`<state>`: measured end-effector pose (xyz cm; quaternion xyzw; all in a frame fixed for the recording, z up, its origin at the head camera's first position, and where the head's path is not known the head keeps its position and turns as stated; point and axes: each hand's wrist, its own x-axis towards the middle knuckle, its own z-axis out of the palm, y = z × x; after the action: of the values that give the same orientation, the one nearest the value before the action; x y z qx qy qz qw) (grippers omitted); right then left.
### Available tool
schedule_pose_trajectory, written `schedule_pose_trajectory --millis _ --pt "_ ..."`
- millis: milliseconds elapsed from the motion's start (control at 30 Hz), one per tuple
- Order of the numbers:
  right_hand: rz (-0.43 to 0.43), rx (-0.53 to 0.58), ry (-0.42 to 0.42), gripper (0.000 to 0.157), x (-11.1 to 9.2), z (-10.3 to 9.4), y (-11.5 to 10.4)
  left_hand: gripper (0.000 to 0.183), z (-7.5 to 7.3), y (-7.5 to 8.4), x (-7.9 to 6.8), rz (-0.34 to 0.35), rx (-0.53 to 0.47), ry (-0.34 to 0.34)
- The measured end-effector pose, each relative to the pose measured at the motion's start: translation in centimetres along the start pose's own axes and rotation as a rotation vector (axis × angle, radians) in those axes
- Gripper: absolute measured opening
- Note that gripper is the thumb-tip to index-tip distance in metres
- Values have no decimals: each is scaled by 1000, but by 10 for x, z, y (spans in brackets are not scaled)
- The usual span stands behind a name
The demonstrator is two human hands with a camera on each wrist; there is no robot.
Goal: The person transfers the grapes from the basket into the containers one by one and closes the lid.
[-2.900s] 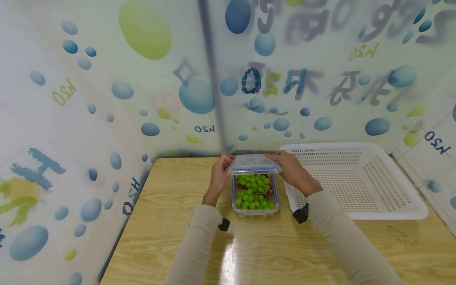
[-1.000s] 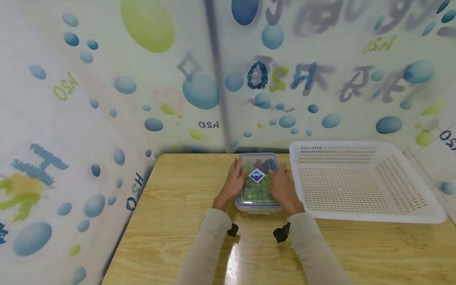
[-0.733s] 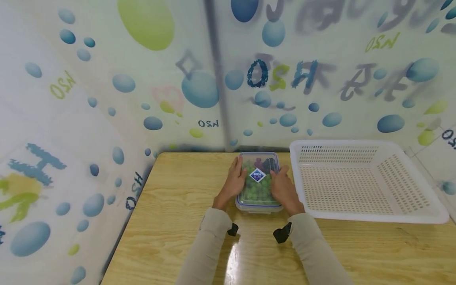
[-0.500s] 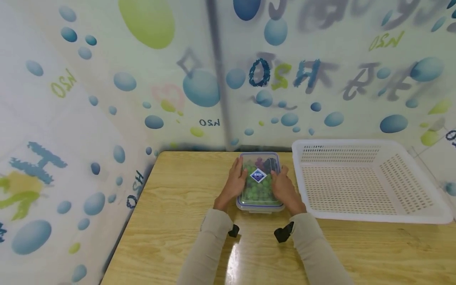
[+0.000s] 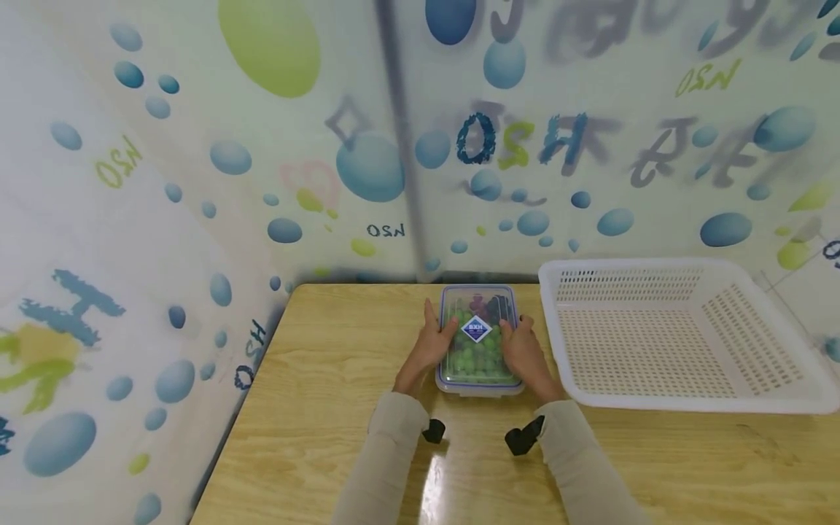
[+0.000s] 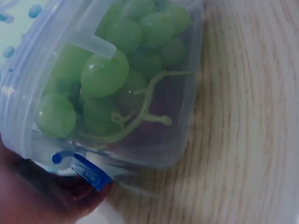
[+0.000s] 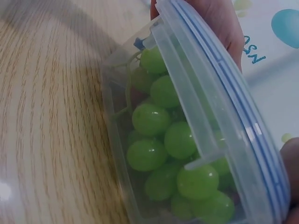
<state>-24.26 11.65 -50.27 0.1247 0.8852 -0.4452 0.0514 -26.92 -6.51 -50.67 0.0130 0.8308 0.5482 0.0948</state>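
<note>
A clear rectangular food container (image 5: 482, 375) with a blue seal and a diamond label on its lid (image 5: 475, 329) stands on the table. Green grapes (image 7: 154, 119) fill the near part, with darker fruit showing at the far end; a bare stem (image 6: 147, 100) lies against the wall. My left hand (image 5: 433, 346) holds the left side, thumb on the lid and index finger pointing away, the other fingers at the side latch (image 6: 91, 173). From the right, my right hand (image 5: 525, 354) grips the opposite side, thumb over the lid's edge. The lid sits on the rim.
A white perforated plastic basket (image 5: 656, 405) stands close to the right of the container. The wooden table (image 5: 328, 408) ends at a patterned wall (image 5: 315, 109) behind, with another wall on the left. Both wrists carry small black cameras (image 5: 523, 440).
Earlier both hands held the lid tilted above the grapes; now it lies on the container. The hands have come down to its sides, and the left index finger has moved away from the edge.
</note>
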Motion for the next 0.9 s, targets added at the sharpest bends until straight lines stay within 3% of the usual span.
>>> schedule_pose_trajectory --millis 100,367,567,700,900 --pt "11 -4 13 63 -3 0 -1 85 1 1 -4 -52 -15 11" --pt "41 -61 94 70 -6 -2 -8 84 2 6 -7 -62 14 127" --pt "16 -145 56 72 -8 -9 -13 84 -3 9 -7 -124 60 159" --pt "1 -145 25 68 -8 -10 -13 68 -1 11 -8 -93 107 199" --pt "-39 -76 68 58 -6 -6 -11 57 6 12 -11 -21 115 235"
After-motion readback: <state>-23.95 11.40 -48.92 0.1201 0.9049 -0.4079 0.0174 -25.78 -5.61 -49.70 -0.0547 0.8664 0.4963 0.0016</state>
